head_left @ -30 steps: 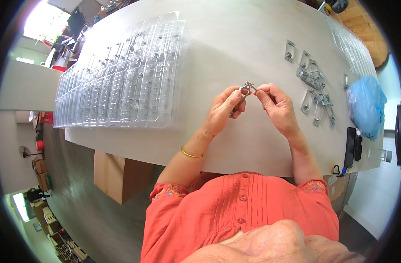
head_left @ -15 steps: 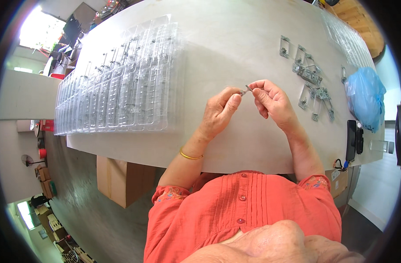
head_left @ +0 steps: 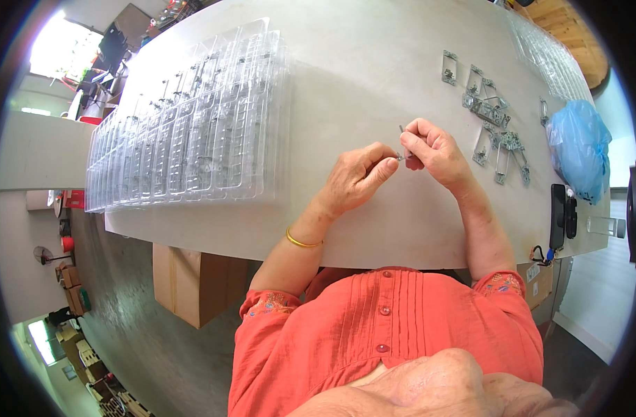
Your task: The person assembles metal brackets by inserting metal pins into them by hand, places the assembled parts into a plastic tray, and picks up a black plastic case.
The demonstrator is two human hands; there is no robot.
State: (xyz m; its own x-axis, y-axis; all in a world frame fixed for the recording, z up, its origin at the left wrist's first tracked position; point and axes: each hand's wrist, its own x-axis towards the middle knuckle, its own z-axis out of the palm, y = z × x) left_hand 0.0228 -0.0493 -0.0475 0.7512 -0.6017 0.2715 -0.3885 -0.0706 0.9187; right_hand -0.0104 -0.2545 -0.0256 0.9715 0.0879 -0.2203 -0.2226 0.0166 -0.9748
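Observation:
Both of my hands are raised over the table in front of my chest, fingertips close together. My left hand [head_left: 360, 175] pinches a small grey metal part [head_left: 400, 158] between thumb and forefinger. My right hand [head_left: 434, 152] is closed, with a thin metal end [head_left: 401, 128] sticking out past its thumb and forefinger. Whether both hands grip one piece or two cannot be made out; the fingers cover most of it. Right of my hands lie several small metal frames [head_left: 489, 109], some overlapping in a loose cluster.
Stacked clear plastic trays [head_left: 193, 132] with metal parts in their slots fill the table's left side. A blue plastic bag [head_left: 578, 149], a black phone-like slab [head_left: 557, 215] and a clear bottle [head_left: 605, 226] stand along the right edge. More clear trays [head_left: 550, 59] lie at the far right.
My hands have shifted slightly right. The right hand has turned, so the thin metal end now points up beside its forefinger, while the left hand has dropped a little.

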